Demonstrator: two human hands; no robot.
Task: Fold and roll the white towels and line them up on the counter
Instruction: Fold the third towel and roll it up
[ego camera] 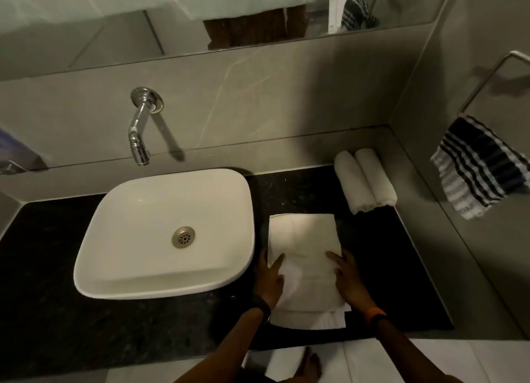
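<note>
1. Step in hand: third towel being folded. The folded white towel [305,256] lies flat on the dark desk [143,325], a long strip running 12 to 6, just right of the basin [160,233].
2. Left hand [271,279] rests on the strip's left edge, right hand [348,282] on its right edge. Fingers of both lie flat and spread, pressing down, nothing gripped.
3. Near end at 6 looks uneven, a layer sticks out below the fold.
4. Two rolled towels [364,180] already sit side by side, touching, at 1 o'clock from the strip, against the back wall corner.
5. Next move, my read: square up the near end, then roll tight from 6 towards 12 and park the roll beside the pair. Needs even pressure from both hands or the roll goes conical.
6. Surface: dark speckled stone, looks dry.
7. Room: dim bathroom, wall tap [140,124] above the basin, mirror at 12, striped cloth [479,167] hanging on a rail at 3.
</note>
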